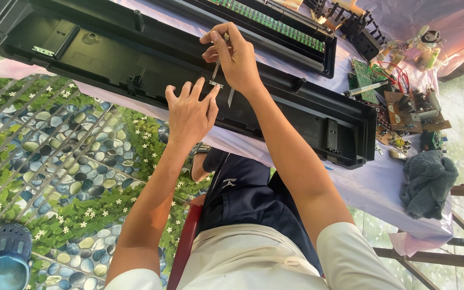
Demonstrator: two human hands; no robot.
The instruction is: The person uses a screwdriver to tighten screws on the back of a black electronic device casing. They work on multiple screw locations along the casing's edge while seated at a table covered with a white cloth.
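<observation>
A long black plastic casing (108, 53) lies open across a table covered in pale cloth (371, 185). My right hand (234, 56) grips a thin screwdriver (217, 67) by its top, tip pointing down at a small metal bracket (216, 84) on the casing's near wall. My left hand (189, 113) rests on that wall, fingers spread, with its fingertips touching the bracket. A second black casing part with a green strip (275, 24) lies behind the first.
Circuit boards with wires (390, 102) and a pen-shaped tool (363, 89) lie at the right, beside a crumpled grey-green cloth (428, 182). Below are my dark shorts, a red chair edge (183, 244), a pebble-pattern floor (55, 161) and a blue sandal (9, 255).
</observation>
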